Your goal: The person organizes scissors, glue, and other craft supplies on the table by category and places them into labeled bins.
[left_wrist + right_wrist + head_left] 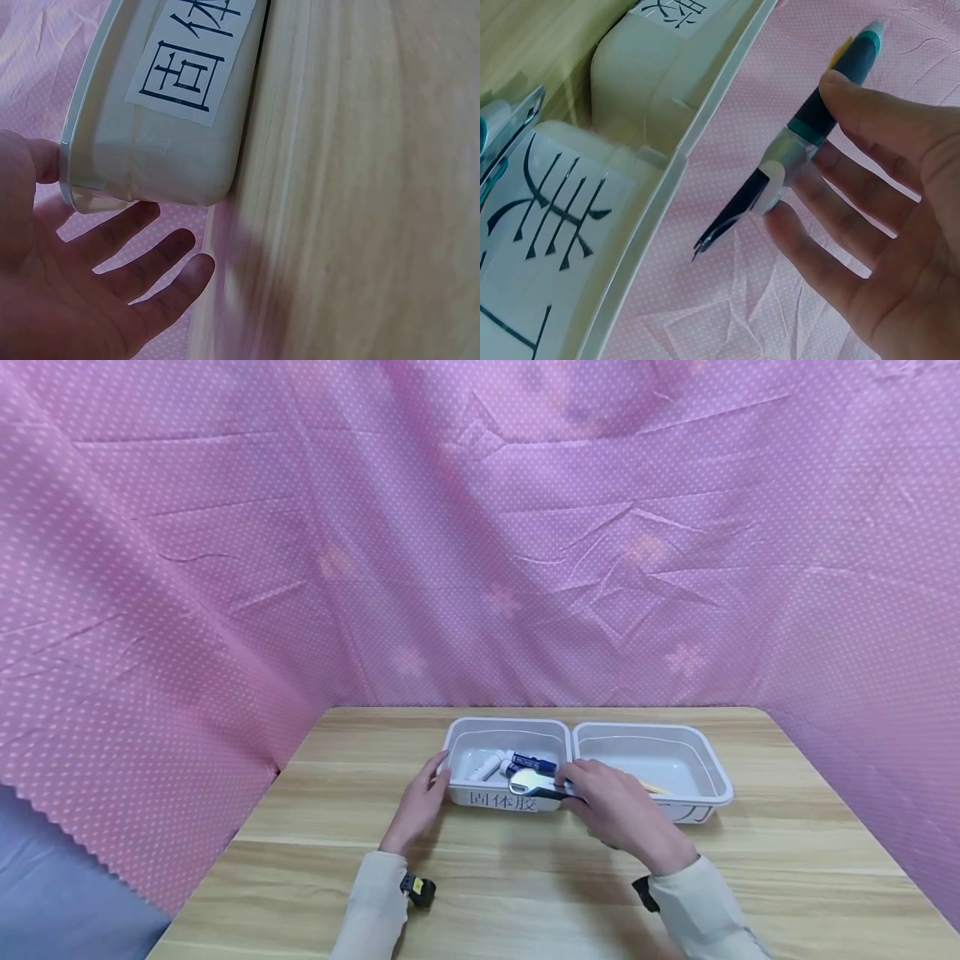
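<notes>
Two white plastic bins stand side by side: a left bin [510, 724] and a right bin [720, 777]. My left hand [420, 802] touches the left bin's near left corner, thumb at the rim and the other fingers loosely spread beside the end wall [82, 292]. In my right hand [611, 802], thumb and fingers pinch a dark pen-shaped tool [821, 112] with teal bands, a silver-white section and a narrow dark end; its exact kind is unclear. The head view shows it above the left bin's near edge, close to where the bins meet. White and dark blue glue sticks [534, 762] lie in the left bin.
A thin yellow item [652, 787] lies in the right bin, partly behind my right hand. Labels with black characters mark the bin fronts, among them the left bin's label [502, 802]. Wooden table [495, 877] surrounds the bins, and a pink dotted curtain [480, 568] hangs behind.
</notes>
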Demonstrator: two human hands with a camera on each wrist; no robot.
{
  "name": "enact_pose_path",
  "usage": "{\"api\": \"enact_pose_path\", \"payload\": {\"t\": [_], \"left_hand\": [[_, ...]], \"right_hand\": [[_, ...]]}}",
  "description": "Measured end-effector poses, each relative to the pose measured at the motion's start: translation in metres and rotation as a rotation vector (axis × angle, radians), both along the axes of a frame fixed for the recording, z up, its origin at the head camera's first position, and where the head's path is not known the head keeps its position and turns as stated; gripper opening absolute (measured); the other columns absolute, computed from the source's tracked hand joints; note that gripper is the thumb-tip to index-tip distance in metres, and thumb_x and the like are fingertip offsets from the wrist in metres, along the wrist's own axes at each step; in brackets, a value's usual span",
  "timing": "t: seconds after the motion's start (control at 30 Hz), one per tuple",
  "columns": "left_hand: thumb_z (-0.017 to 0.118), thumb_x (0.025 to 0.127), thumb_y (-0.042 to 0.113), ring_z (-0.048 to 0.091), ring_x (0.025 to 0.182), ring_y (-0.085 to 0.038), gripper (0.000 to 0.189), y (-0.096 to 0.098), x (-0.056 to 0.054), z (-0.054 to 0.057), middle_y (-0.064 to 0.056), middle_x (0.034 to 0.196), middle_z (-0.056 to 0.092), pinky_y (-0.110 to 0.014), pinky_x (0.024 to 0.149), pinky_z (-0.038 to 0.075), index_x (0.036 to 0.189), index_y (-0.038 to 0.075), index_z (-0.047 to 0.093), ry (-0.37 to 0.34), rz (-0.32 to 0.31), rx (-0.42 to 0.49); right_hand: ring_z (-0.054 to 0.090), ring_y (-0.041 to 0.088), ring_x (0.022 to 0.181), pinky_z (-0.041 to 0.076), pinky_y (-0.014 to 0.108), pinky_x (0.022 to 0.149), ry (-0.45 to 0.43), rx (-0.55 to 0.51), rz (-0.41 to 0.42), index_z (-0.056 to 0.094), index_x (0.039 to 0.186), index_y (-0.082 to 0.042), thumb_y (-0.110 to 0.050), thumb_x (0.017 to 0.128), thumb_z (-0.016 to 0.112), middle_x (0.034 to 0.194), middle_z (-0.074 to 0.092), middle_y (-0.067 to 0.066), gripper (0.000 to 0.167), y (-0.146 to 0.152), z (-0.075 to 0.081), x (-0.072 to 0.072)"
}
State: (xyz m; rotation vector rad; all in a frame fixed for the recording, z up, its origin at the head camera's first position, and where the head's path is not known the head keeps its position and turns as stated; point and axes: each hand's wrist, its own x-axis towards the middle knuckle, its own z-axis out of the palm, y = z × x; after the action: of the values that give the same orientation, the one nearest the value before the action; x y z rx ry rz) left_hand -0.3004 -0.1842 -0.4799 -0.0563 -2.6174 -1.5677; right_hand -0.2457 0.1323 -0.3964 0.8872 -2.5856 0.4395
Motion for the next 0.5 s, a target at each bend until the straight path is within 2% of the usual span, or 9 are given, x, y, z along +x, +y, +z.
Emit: {"api": "enact_pose_path", "payload": {"t": [0.37,0.5], "left_hand": [[0.042,0.111,0.034,0.046,0.141,-0.043,0.051,0.0,0.0,0.0,-0.023,0.158,0.042,-0.061,0.116,0.037,0.159,0.019,0.038,0.023,-0.009,-0.005],[0.042,0.111,0.036,0.044,0.143,-0.042,0.051,-0.001,0.0,0.0,-0.021,0.161,0.039,-0.061,0.117,0.036,0.16,0.021,0.037,0.006,-0.009,0.0]], "right_hand": [[0.064,0.01,0.087,0.057,0.031,0.074,-0.031,-0.065,-0.028,0.07,0.103,-0.021,-0.013,0.084,0.084,0.097,0.071,-0.008,0.025,-0.008,-0.006,-0.014],[0.067,0.013,0.09,0.059,0.033,0.076,-0.036,-0.073,-0.023,0.069,0.104,-0.019,-0.013,0.084,0.084,0.099,0.073,-0.005,0.026,-0.011,-0.009,-0.019]]}}
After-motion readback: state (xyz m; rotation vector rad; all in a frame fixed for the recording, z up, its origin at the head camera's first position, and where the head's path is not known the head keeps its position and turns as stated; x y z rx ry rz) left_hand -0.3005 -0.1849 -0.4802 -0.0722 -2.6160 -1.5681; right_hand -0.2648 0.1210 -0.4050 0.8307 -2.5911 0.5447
